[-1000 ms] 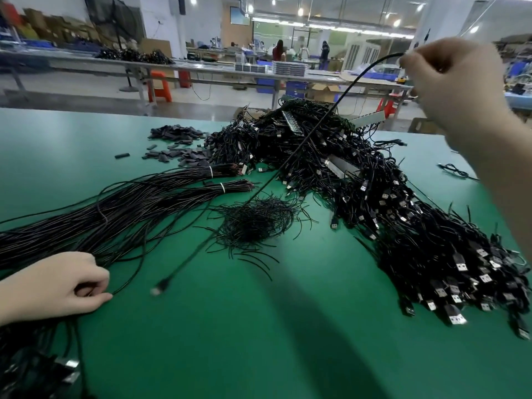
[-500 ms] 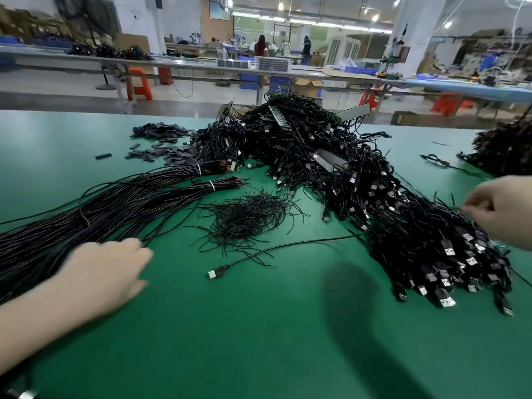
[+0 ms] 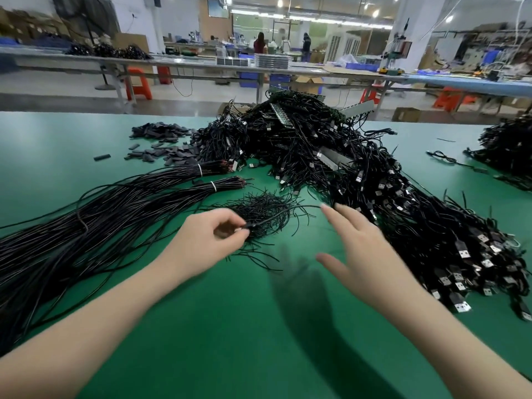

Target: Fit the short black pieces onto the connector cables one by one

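While the left hand point(image 3: 201, 243) pinches the near end of one thin black cable point(image 3: 276, 216) between thumb and fingertips, just at the near edge of the small heap of short black pieces point(image 3: 259, 208), the right hand point(image 3: 365, 249) hovers beside it with fingers straight and spread, holding nothing; blurred, so exact finger detail is unclear. Step in hand looks like the start of one cycle: a cable is taken up and its end presented, short piece not yet picked, nothing fitted on this cable as far as can be seen. The held cable runs from the pinch up and to the right across the heap toward the right fingertips. Supplies: tied bundles of bare cables point(image 3: 115, 214) lie on the left of the green table point(image 3: 230, 326), their far ends bound with white ties; a big pile of USB connector cables point(image 3: 403, 214) fills the right and far middle; flat black sleeves point(image 3: 161, 139) are scattered far left. Next move, as a judgement: right hand needs to close on a single short piece from the heap, or on the cable itself, then line it up with the pinched end. Risk is snagging several thin pieces at once since the heap is tangled; whether the pinched end carries a plug cannot be told
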`<state>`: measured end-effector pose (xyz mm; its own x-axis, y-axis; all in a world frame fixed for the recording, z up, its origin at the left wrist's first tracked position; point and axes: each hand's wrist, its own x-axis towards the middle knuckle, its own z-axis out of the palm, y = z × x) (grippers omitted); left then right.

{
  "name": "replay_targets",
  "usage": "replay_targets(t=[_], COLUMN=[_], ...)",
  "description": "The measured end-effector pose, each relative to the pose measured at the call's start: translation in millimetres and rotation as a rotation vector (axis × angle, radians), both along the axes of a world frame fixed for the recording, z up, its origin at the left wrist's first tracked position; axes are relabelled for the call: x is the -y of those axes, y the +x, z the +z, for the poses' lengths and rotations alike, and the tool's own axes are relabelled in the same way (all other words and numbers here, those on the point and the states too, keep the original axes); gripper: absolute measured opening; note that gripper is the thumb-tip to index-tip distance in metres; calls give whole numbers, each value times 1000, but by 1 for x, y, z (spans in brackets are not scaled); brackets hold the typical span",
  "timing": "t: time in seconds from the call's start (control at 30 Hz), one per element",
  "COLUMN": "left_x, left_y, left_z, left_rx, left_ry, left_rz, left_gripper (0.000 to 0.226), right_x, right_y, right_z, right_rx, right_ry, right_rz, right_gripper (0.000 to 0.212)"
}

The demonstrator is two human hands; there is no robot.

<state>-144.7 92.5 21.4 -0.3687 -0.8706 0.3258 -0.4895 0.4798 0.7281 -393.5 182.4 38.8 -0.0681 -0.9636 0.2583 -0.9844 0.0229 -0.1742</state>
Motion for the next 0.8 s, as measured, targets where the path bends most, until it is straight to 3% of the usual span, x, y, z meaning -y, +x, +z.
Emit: replay_targets(t=[0.1, 0.23, 0.3, 0.4, 0.57, 0.8], left_x=[3, 11, 13, 13, 13, 12], left_y=[-20, -52, -65, -78, -81, -63], left_z=[30, 54, 62, 65, 69, 86], left_rx=[-308, -739, -936, -816, -652, -763], left_ry=[119, 277, 395, 459, 510, 652], left_rz=[-90, -113, -124, -207, -405, -506], left_gripper=[6, 15, 26, 51, 49, 48], right_x=[38, 59, 61, 59, 55, 58], right_y=[27, 44, 48, 57, 53, 35], right_z=[3, 20, 23, 27, 32, 27], right_rx=[37, 186, 319, 669, 903, 1246], right_ry=[-111, -474, -519, -380, -83, 519], right_rz=[48, 119, 229, 352, 431, 677], right_gripper=[70, 30, 27, 29, 39, 40])
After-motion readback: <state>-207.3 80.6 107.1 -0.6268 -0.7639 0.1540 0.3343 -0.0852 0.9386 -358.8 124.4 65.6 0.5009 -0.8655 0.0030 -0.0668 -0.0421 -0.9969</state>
